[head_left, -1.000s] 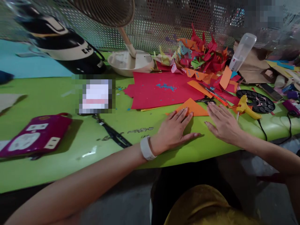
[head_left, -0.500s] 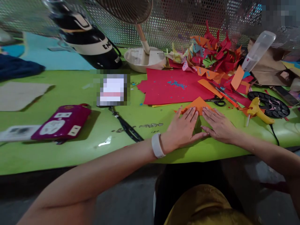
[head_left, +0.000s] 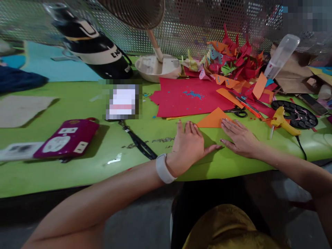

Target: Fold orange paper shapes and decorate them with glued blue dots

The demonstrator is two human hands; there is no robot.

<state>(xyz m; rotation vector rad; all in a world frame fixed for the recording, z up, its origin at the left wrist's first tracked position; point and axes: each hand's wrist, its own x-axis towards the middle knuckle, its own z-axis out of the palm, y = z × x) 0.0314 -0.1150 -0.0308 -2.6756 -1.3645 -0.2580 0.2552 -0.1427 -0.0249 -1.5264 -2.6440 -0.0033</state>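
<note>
An orange sheet of paper, folded into a triangle, lies flat on the green table with its peak pointing away from me. My right hand rests on the triangle's right part, fingers stretched out and the thumb apart, covering that corner. At the triangle's left end is my left hand, fingers extended and thumb spread toward the right. It wears a pale wristband and holds nothing. Just behind the folded paper lie red sheets with small blue bits on top, and a pair of black scissors.
Folded paper pieces are heaped at the back right. A yellow glue gun lies beside a black palette. To the left are a phone on a strap, a purple pouch and a dark bottle. A fan base stands behind.
My left hand has slid left along the fold, uncovering the triangle's left side. My right hand stays on the right part. The view has shifted slightly.
</note>
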